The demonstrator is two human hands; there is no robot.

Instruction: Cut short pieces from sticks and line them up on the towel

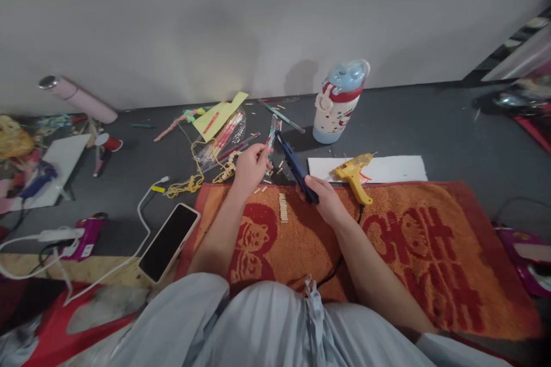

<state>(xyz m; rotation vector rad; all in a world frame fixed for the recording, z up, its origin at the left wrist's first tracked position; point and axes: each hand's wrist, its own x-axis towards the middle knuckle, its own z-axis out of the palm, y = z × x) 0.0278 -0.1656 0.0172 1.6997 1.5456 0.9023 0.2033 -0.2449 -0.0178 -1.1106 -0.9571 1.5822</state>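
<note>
My left hand [252, 167] is closed in a pinch beside scattered short sticks; what its fingertips hold is too small to make out. Just past those fingertips lies a thin strip with red and teal colours [272, 133]. My right hand [322, 198] is wrapped round a long dark blue hand tool with plier-like jaws [297, 167], whose tip points up and away, close to the left fingers. Below the hands, a neat column of short pale sticks [283, 208] lies on the orange towel [318, 241].
A yellow glue gun [355, 175] rests on a white board [398, 168] to the right. Behind it stands a cartoon water bottle [338, 106]. On the left are a phone [169, 242], white cable [144, 212], yellow cord [185, 186], bagged sticks [224, 140] and a pink flask [81, 98].
</note>
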